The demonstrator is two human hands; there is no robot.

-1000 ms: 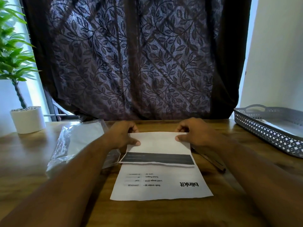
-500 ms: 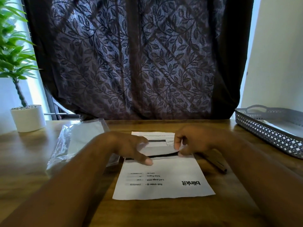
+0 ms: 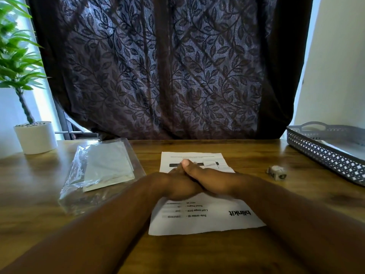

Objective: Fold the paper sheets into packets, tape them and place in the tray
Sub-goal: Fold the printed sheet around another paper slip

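A white printed paper sheet (image 3: 205, 220) lies flat and unfolded on the wooden table, its text upside down to me. My left hand (image 3: 173, 183) and my right hand (image 3: 214, 179) rest side by side on the middle of the sheet, palms down. The right fingers overlap the left ones, and neither hand grips anything. The grey perforated tray (image 3: 324, 155) stands at the right edge of the table, well apart from both hands. A small grey-white object (image 3: 276, 172), too blurred to identify, lies between the sheet and the tray.
A clear plastic bag (image 3: 102, 169) holding more white sheets lies left of the sheet. A white pot (image 3: 35, 137) with a green plant stands at the far left corner. A dark leaf-patterned curtain (image 3: 169, 72) hangs behind the table.
The far flap, which had been folded toward me, now lies open and flat again. Both hands moved from the sheet's far corners to its middle and came together.
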